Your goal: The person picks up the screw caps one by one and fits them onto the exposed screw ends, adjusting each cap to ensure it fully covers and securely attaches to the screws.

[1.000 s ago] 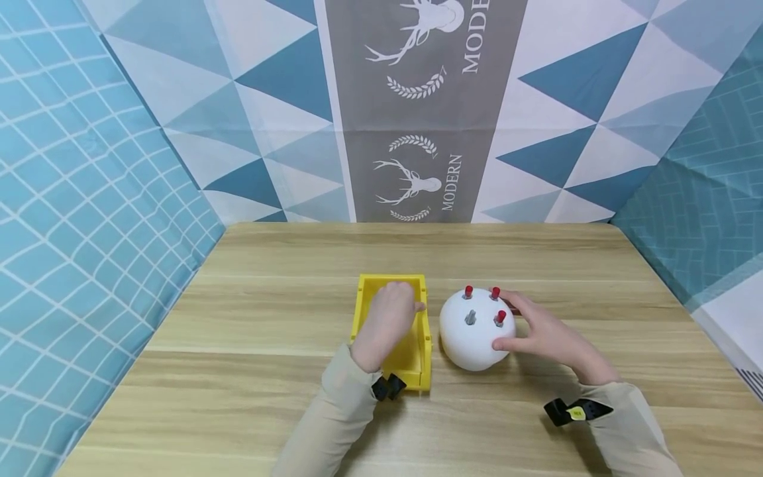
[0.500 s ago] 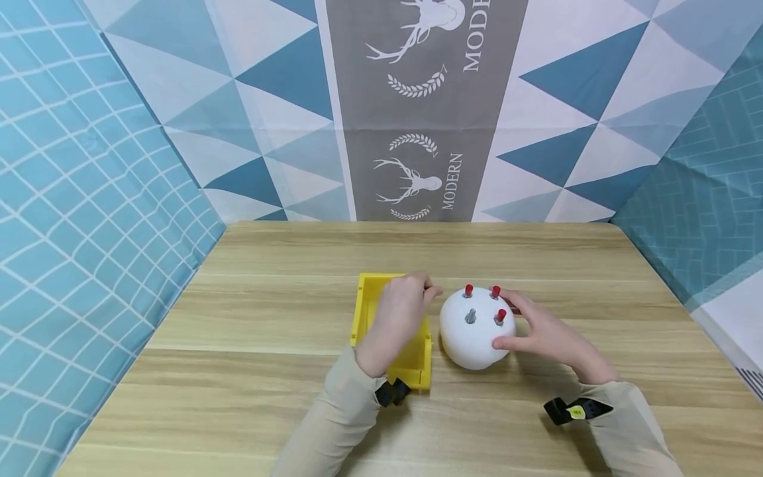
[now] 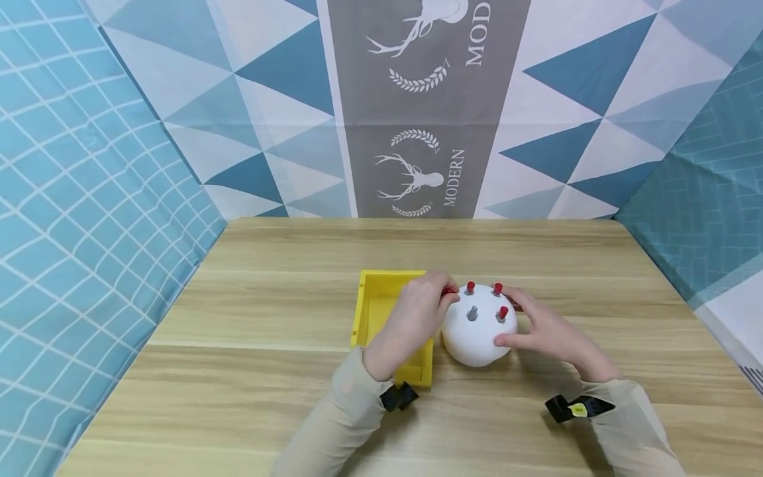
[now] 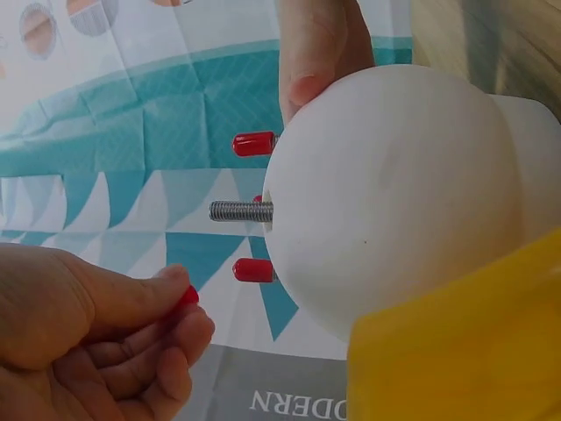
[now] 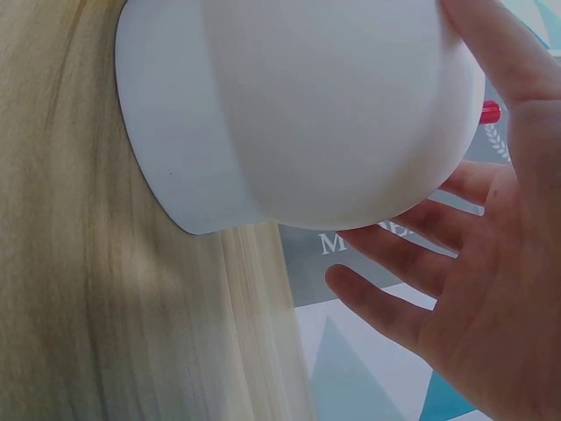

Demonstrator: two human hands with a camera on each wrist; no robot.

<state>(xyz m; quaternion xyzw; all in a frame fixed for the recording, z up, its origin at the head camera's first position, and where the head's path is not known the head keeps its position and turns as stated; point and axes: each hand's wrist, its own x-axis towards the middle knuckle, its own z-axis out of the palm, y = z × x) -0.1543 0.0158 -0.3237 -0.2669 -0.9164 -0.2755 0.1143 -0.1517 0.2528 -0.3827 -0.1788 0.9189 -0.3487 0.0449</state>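
Note:
A white rounded body (image 3: 477,348) stands on the table with upright bolts on top. Three bolts wear red caps (image 3: 503,313); the fourth, a bare threaded bolt (image 4: 241,211), is nearest the person. Between thumb and forefinger, my left hand (image 3: 414,317) pinches another small red cap (image 4: 188,296), held just left of the body's top and apart from the bare bolt. My right hand (image 3: 548,336) holds the body from the right, thumb on the near side and fingers on the far side. The right wrist view shows these fingers (image 5: 386,307) spread around the curve.
A yellow bin (image 3: 356,324) stands left of the white body, under the left forearm and hand, which hide part of its inside. The wooden table (image 3: 256,371) meets patterned cloth walls at the back and sides.
My left hand has moved from over the yellow bin rightward to the white body's top, and the red cap has come into sight in its fingers. The right hand keeps its place.

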